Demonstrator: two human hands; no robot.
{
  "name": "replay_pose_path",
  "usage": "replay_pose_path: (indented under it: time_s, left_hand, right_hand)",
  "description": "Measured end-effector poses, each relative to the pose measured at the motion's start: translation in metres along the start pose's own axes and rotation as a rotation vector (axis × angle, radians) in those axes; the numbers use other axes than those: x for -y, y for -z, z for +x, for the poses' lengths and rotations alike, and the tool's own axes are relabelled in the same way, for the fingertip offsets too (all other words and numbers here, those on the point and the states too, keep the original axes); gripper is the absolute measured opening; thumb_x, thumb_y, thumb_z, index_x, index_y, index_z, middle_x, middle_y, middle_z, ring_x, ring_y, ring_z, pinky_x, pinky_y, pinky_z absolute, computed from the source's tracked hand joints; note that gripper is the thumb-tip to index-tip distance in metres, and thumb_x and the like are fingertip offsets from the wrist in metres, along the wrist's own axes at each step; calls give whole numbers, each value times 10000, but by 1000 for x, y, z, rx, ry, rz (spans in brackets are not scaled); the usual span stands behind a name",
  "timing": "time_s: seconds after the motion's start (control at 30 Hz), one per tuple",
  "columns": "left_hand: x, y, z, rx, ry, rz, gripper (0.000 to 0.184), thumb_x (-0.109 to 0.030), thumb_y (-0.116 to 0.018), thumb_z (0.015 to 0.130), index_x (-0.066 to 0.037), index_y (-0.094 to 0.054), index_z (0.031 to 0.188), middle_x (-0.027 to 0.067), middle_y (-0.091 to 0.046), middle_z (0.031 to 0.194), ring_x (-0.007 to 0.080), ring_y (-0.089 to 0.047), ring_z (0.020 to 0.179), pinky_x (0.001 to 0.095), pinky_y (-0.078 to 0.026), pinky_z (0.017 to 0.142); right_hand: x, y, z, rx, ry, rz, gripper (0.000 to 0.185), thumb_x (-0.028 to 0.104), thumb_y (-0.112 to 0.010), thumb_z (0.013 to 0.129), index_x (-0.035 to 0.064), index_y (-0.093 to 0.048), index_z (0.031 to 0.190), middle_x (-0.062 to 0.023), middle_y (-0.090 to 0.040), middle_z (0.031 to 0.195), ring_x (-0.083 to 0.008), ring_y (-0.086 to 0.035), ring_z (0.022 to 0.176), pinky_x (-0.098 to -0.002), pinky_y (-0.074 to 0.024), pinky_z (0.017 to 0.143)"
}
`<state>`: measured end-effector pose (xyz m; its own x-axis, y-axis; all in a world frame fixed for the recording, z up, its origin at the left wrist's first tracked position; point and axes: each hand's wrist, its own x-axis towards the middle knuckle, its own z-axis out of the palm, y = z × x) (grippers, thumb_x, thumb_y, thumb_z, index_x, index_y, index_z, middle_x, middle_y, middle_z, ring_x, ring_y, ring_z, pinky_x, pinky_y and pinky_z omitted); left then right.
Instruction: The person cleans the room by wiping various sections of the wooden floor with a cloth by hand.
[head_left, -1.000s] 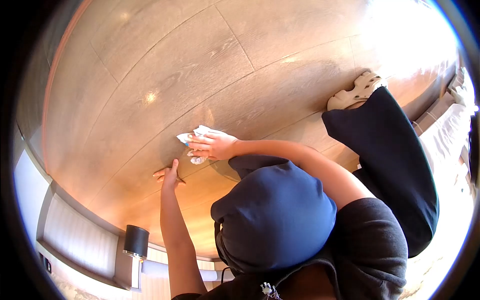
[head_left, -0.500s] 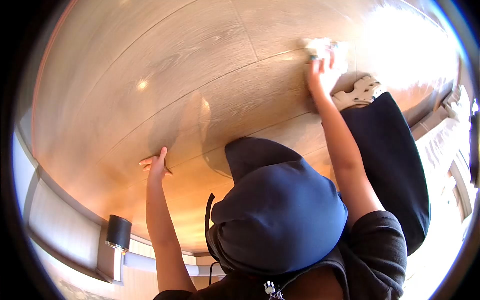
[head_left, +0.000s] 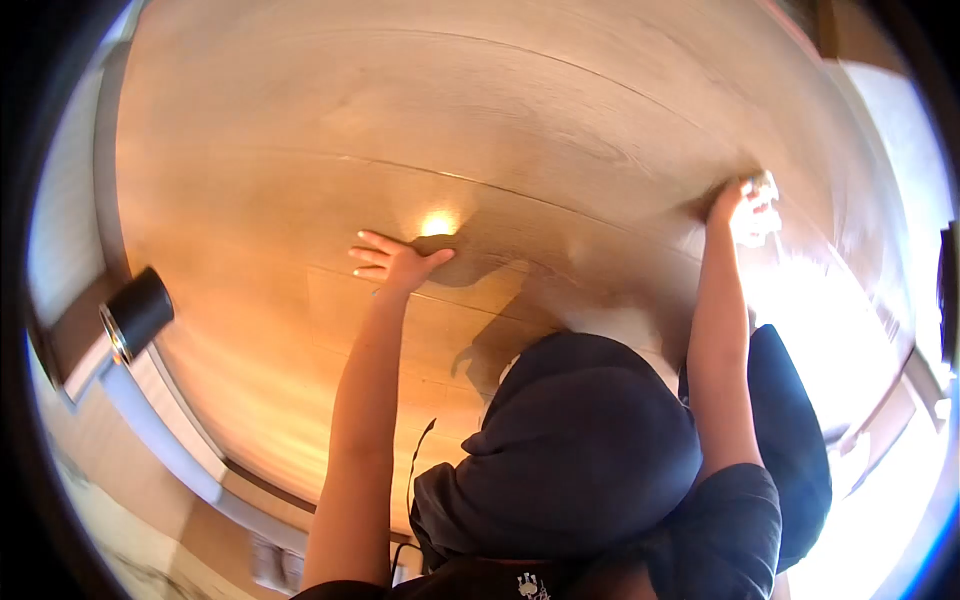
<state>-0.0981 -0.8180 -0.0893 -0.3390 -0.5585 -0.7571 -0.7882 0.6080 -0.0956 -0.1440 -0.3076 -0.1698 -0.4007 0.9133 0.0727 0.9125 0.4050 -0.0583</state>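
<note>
My left hand (head_left: pixel 395 262) rests palm down with fingers spread on the wooden floor (head_left: pixel 450 110), holding nothing. A bright reflection and a shadow lie beside its fingertips. Further forward on the right, my right hand (head_left: pixel 738 205) is closed around a small, pale, bunched cloth (head_left: pixel 766 186) against the floor. Strong glare washes out the cloth's lower part, so its edges are hard to make out. My bent knee in dark trousers (head_left: pixel 580 430) sits between my arms.
At the left edge stands a black cylindrical furniture leg (head_left: pixel 140 308) with a metallic band. Intense sunlight glare (head_left: pixel 820 300) covers the floor at the right. A thin black cord (head_left: pixel 416 455) hangs near my left forearm.
My view has turned and shifted. The right hand has moved forward and outward with the cloth, and the pale clog is out of sight. My left hand remains spread on the floor.
</note>
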Motion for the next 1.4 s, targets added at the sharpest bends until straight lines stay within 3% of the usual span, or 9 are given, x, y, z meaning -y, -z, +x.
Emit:
replay_pose_path:
  time_s: [0.23,0.3,0.5,0.67,0.93,1.13,1.2,1.27,1.4]
  left_hand:
    - [-13,13,-4,100,77,14,1476,-536,-841,537,-85,272,1396,291,292,1427,518,182,1330,716,-123,995]
    - [-10,9,5,98,82,5,1484,-555,-841,510,-92,240,1414,283,283,1436,507,173,1339,718,-123,995]
    - [-12,21,-2,166,54,-56,1488,-530,-857,497,-112,232,1421,270,304,1430,516,174,1334,731,-104,987]
    - [-6,-6,15,69,42,-122,1296,-405,-802,664,-140,202,1438,225,315,1446,509,161,1342,746,-95,977]
    - [-3,13,-2,125,22,-142,1457,-474,-875,482,-159,163,1454,238,249,1471,522,160,1336,764,-81,961]
    - [0,6,9,46,-25,-199,1490,-499,-885,398,-140,84,1470,246,214,1482,527,129,1342,775,-58,943]
    - [1,0,5,31,-16,-182,1495,-514,-882,378,-140,64,1474,247,206,1484,530,127,1341,778,-51,938]
    - [3,-12,4,15,-10,-150,1518,-546,-873,364,-119,77,1469,251,213,1480,537,142,1333,770,-58,944]
    - [-9,6,6,96,43,-107,1478,-578,-849,406,-127,68,1473,261,214,1476,526,164,1333,761,-57,953]
  right_hand:
    - [273,-46,-170,10,1240,410,551,321,-530,876,52,-427,1346,-138,-333,1437,-410,-233,1335,-565,-166,1091]
    - [290,31,-254,40,1732,-293,601,329,-551,862,112,-375,1394,-138,-281,1465,-390,-206,1358,-546,-158,1106]
    - [242,50,-295,517,2629,-39,614,353,-571,832,241,-372,1402,-64,-263,1493,-317,-201,1386,-465,-276,1082]
    - [201,50,-303,465,2942,-135,583,321,-589,814,243,-425,1369,16,-268,1501,-280,-221,1387,-426,-273,1085]
    - [304,62,-315,719,3274,-184,605,249,-619,782,238,-427,1356,-6,-307,1482,-249,-263,1374,-427,-275,1081]
    - [486,22,-286,336,2929,-55,634,234,-672,713,199,-474,1315,-63,-392,1421,-296,-348,1314,-458,-323,1042]
    - [545,35,-245,744,2336,-14,570,226,-625,758,170,-476,1305,-99,-433,1379,-344,-407,1247,-444,-357,1015]
    - [603,-37,-169,401,1593,117,531,305,-510,862,35,-435,1313,-192,-446,1331,-366,-403,1237,-432,-345,1026]
    - [635,-38,-183,-69,1139,56,555,397,-396,902,46,-475,1324,-171,-421,1374,-373,-268,1323,-533,-128,1099]
